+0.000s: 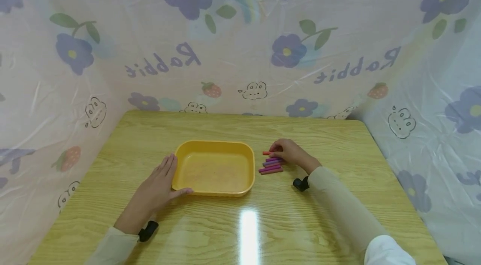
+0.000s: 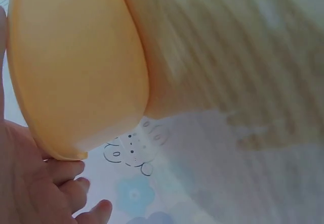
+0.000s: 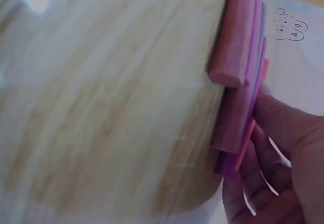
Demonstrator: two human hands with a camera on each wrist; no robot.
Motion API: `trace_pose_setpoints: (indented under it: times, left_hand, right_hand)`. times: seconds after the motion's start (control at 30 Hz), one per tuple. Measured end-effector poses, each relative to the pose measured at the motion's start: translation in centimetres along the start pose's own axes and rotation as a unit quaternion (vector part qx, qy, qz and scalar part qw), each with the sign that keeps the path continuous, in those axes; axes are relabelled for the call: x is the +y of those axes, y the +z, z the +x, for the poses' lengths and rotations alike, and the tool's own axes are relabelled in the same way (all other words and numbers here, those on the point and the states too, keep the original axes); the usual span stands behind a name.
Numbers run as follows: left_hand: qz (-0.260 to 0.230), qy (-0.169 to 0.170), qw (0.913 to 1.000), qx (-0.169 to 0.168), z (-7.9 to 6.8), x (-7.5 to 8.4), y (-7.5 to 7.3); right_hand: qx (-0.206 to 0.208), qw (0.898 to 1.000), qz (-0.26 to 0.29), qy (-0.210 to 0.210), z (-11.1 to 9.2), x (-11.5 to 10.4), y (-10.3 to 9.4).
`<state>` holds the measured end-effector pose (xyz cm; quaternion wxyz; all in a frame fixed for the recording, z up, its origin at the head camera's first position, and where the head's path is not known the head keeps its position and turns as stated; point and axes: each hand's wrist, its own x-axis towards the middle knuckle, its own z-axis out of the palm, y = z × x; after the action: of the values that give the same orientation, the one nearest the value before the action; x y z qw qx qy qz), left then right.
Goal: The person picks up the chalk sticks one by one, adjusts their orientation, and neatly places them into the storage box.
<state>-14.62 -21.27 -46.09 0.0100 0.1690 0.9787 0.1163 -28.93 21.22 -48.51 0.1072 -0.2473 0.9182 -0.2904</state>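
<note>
A shallow yellow plastic tray (image 1: 214, 193) lies on the table. My left hand (image 1: 159, 183) rests against its near left corner, fingers straight along the left side and thumb along the front wall; the tray's wall (image 2: 81, 67) fills much of the left wrist view. To the right of the tray lies a small row of slim sticks (image 1: 271, 170) in purple, violet and pink, whose exact kind I cannot tell. At the row's far side my right hand (image 1: 291, 153) pinches an orange-red stick (image 1: 266, 153) between thumb and fingers. Beside these fingers, a pinkish stick (image 3: 234, 118) shows in the right wrist view.
The wood-patterned table (image 1: 210, 231) has a bright light reflection near its front. A printed plastic curtain (image 1: 233, 48) with flowers and rabbits surrounds the back and sides. Black wrist devices (image 1: 300, 184) sit at both wrists.
</note>
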Motion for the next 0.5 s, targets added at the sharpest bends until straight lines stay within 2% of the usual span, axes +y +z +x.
trace_pose_setpoints:
  times: [0.27, 0.5]
  left_hand:
    - [0.011, 0.006, 0.9999, 0.008, -0.04, 0.01, 0.36]
    - [0.022, 0.032, 0.9991, 0.017, 0.49, 0.47, 0.24]
  right_hand:
    - [-0.013, 1.0, 0.009, 0.003, 0.09, -0.14, -0.24]
    - [-0.019, 1.0, 0.018, 0.014, 0.42, 0.15, 0.13]
